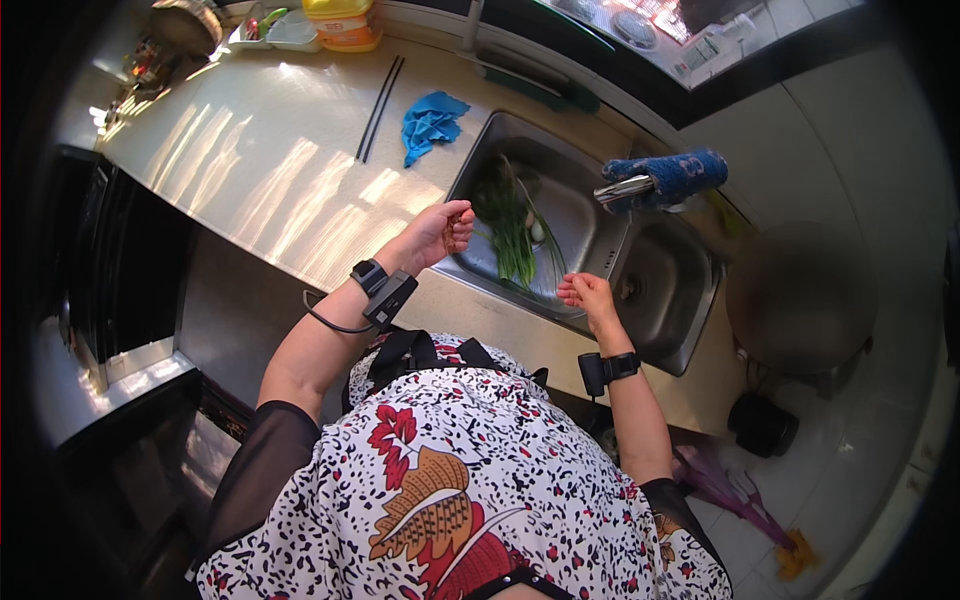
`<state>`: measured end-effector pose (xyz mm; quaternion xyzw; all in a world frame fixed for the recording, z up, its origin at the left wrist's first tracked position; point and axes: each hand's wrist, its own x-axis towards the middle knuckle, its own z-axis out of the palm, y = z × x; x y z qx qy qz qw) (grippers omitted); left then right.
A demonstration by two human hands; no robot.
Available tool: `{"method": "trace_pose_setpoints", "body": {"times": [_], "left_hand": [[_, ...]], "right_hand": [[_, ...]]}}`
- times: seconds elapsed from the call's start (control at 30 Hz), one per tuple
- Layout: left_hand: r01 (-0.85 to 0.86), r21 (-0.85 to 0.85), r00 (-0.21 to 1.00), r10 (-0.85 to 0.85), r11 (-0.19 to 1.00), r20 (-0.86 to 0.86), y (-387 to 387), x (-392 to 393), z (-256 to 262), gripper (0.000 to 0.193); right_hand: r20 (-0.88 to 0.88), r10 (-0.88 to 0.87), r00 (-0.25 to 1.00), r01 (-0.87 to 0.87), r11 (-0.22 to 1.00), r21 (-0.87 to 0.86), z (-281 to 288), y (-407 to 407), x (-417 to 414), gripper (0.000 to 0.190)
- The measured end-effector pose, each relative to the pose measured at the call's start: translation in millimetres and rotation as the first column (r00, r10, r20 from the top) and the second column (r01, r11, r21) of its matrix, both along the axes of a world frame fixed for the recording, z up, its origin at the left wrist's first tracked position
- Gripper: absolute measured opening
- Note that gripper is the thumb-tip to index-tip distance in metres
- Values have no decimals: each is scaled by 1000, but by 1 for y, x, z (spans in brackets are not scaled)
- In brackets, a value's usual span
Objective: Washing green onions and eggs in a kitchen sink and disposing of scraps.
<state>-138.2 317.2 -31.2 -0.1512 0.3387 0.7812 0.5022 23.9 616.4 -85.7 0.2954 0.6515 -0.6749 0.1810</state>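
My left hand (445, 231), its fingers curled around a small brown, stringy scrap, is over the left rim of the larger steel sink basin (577, 187). My right hand (585, 294) hangs above that basin's near right corner, fingers bent in; whether it pinches anything is not clear. Between the hands, green leafy stalks, which look like scallions (511, 244), lie in the basin. Beside them sits a small pale, rounded thing (536, 231). Each wrist wears a black strap with a device.
A crumpled blue cloth (431, 126) and two dark chopsticks (380, 109) lie on the counter (277, 150). A blue towel wraps the faucet (664, 180) over the sink divider. The smaller basin (664, 289) is at right. A yellow jug (343, 22) stands at the back.
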Motion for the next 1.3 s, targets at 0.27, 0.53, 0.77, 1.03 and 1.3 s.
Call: {"method": "trace_pose_setpoints", "body": {"times": [0.27, 0.53, 0.77, 1.03, 1.3], "left_hand": [[-172, 122, 981, 182, 978, -75, -59, 22, 21, 40], [-647, 141, 734, 662, 749, -150, -167, 106, 36, 31], [-938, 22, 342, 935, 345, -100, -264, 207, -18, 34], [-981, -89, -173, 985, -174, -16, -413, 383, -120, 45], [-789, -374, -571, 805, -487, 157, -571, 554, -188, 48]], "right_hand": [[-16, 142, 990, -142, 990, -9, 10, -21, -20, 27], [-44, 458, 888, -460, 885, -67, 9, -77, -55, 24], [-97, 671, 735, -678, 728, -97, 6, -151, -83, 24], [-134, 794, 593, -805, 591, -56, 32, -268, -56, 25], [8, 812, 583, -808, 581, -102, 17, -385, 25, 29]]}}
